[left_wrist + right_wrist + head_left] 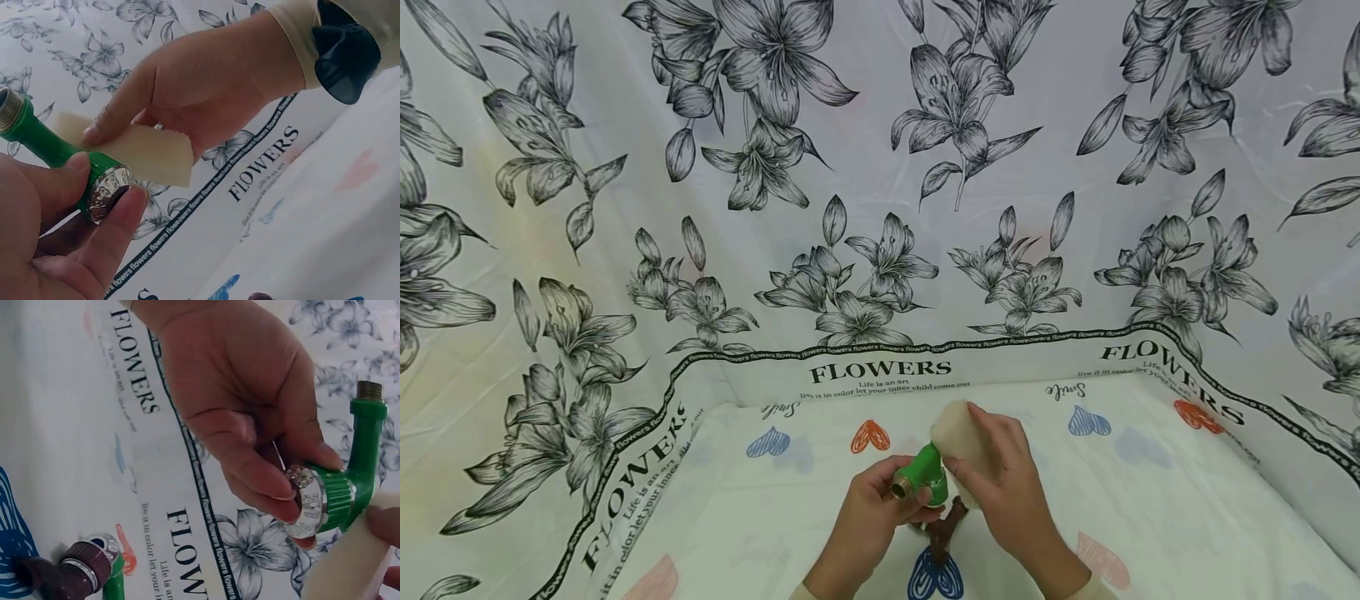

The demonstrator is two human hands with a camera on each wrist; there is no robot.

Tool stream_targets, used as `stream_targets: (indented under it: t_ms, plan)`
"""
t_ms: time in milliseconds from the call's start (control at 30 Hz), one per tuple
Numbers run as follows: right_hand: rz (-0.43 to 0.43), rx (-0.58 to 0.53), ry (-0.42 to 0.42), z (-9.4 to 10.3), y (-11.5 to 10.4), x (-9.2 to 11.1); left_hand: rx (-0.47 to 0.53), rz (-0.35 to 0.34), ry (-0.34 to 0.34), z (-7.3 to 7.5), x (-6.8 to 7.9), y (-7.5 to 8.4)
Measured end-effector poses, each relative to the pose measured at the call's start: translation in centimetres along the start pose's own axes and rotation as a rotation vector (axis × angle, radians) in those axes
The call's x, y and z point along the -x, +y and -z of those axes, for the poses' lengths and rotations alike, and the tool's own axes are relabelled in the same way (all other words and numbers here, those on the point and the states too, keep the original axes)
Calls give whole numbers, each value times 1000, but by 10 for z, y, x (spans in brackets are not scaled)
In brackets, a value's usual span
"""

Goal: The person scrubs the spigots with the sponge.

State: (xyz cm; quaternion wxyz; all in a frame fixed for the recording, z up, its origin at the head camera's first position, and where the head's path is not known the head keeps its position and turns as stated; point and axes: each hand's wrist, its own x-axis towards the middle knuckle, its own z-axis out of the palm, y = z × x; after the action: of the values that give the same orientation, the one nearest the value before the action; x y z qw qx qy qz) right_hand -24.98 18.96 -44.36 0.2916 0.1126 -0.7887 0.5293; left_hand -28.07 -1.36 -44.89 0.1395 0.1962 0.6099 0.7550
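Observation:
My left hand [880, 504] grips a green pipe-shaped piece [925, 473] by its wide end. That end carries an embossed silver ring [109, 194], and the narrow end finishes in a bare metal thread [370, 391]. In my right hand [1011, 479] is a cream, soft-looking cloth or pad [958, 433], pinched between thumb and fingers. Its edge lies against the green piece in the right wrist view; whether it presses there I cannot tell. Below the hands, a dark brown pipe-shaped piece [81, 569] with silver rings and a green part lies on the bed-like surface.
A white cloth with printed hearts [790, 483] covers the work surface. Behind and at the sides hangs a white flower-printed curtain [880, 167], its lettered black border [880, 350] running along the back edge. A dark band [344, 53] sits at my right sleeve.

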Motion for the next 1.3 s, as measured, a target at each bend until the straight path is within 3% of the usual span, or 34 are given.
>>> stream_targets:
  t_ms: [200, 633, 1000, 1300]
  plan:
    - [-89, -98, -72, -3, -3, 5, -4, 16, 25, -1, -2, -3]
    - [20, -208, -277, -16, -26, 20, -199, 5, 175, 9, -6, -5]
    - [54, -162, -252, -14, -23, 18, -179, 14, 162, 8, -5, -7]
    - [65, -79, -123, -8, -4, 5, -41, 4, 78, -1, -3, -3]
